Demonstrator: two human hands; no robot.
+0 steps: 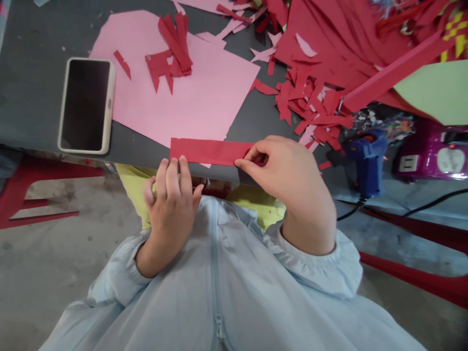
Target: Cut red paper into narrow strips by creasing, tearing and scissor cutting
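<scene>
A red paper strip (210,151) lies crosswise at the near edge of the dark table, partly over a large pink paper sheet (197,92). My left hand (171,195) has its fingers stretched out, with the fingertips at the strip's left end along its lower edge. At the strip's right end, my right hand (283,165) pinches the paper between thumb and fingers. That end is partly hidden behind the hand. Several red paper offcuts (173,48) rest on the pink sheet beyond the strip.
A phone (86,105) lies on the left of the table. To the right are a heap of red scraps (314,107), a blue glue gun (369,156) with a cord, a purple device (433,153) and light green paper (435,90). A red stool (22,185) stands at left.
</scene>
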